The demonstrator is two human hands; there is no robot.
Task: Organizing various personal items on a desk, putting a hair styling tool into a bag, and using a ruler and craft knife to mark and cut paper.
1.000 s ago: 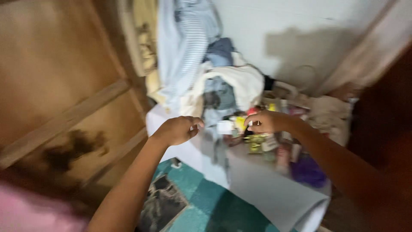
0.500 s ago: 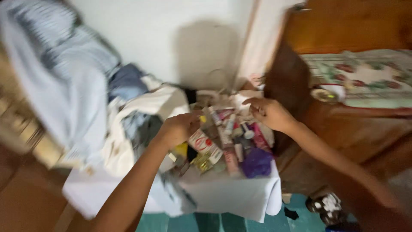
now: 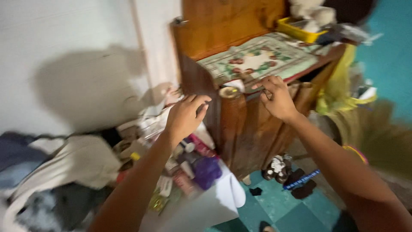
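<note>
- We are reaching both hands toward the dark brown wooden cabinet (image 3: 240, 129) that stands beside the cluttered surface, so the step in hand looks to us like an approach to its near edge; nothing is gripped yet.
- Our left hand (image 3: 186, 116) is hovering with its fingers loosely curled and narrow, empty as far as the blur lets us see, just beside the upright wooden panel (image 3: 195, 86) at the cabinet's left side.
- Our right hand (image 3: 277, 96) is also empty, with fingers bent and partly spread, and it is hanging over the cabinet's front edge, close to the floral patterned cloth mat (image 3: 257, 60) that is lying on the top.
- Between our two hands a small round tin with a pale top (image 3: 231, 91) is sitting at the cabinet's corner; we cannot tell whether either hand is touching it.
- Below our left hand, the white-draped surface (image 3: 201, 210) is carrying a jumble of tubes and small bottles (image 3: 184, 167) and a crumpled purple bag (image 3: 207, 171).
- Farther to the left of that hand a heap of pale and blue clothes (image 3: 64, 167) is lying.
- Beyond our right hand a yellow plastic tray (image 3: 298, 30) is resting at the back of the cabinet top.
- In our judgement the next move is calling for a slower, steadier reach, since everything is blurred, and for closing the fingers only once contact is sure.
</note>
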